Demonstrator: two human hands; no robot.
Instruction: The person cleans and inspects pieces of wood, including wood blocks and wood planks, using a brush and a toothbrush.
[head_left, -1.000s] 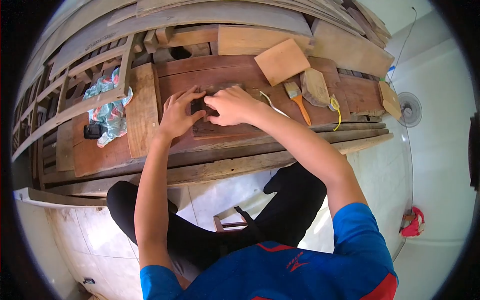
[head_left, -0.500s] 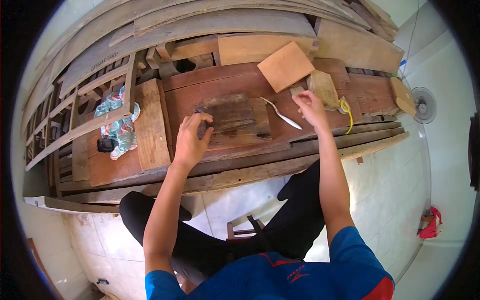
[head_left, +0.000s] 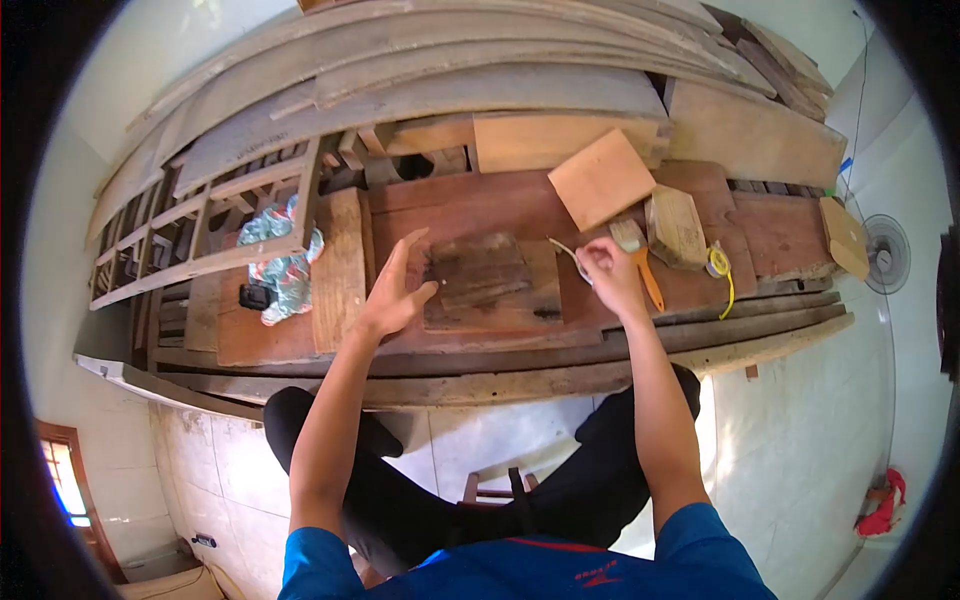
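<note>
My left hand (head_left: 397, 292) is at the left edge of a dark, weathered wooden block (head_left: 484, 270), fingers apart and thumb toward the wood. This block lies on a flat brown board (head_left: 547, 290). My right hand (head_left: 612, 280) has its fingertips closed around the handle of a slim white toothbrush-like tool (head_left: 566, 248). The tool's thin curved neck points toward the board's far right corner; my fingers hide most of its handle. Just right of that hand lies a paintbrush (head_left: 650, 280) with an orange handle.
A hexagonal wooden block (head_left: 677, 228), a yellow tape measure (head_left: 719, 263) and a square light wooden piece (head_left: 602, 180) lie to the right. On the left are a patterned cloth (head_left: 285, 262), a black object (head_left: 255, 296) and a slatted wooden frame (head_left: 215, 225). Long planks (head_left: 430, 105) are stacked behind.
My right hand has moved left from the paintbrush to the white tool, uncovering the orange handle. My left hand has opened wider beside the dark block. The view has shifted.
</note>
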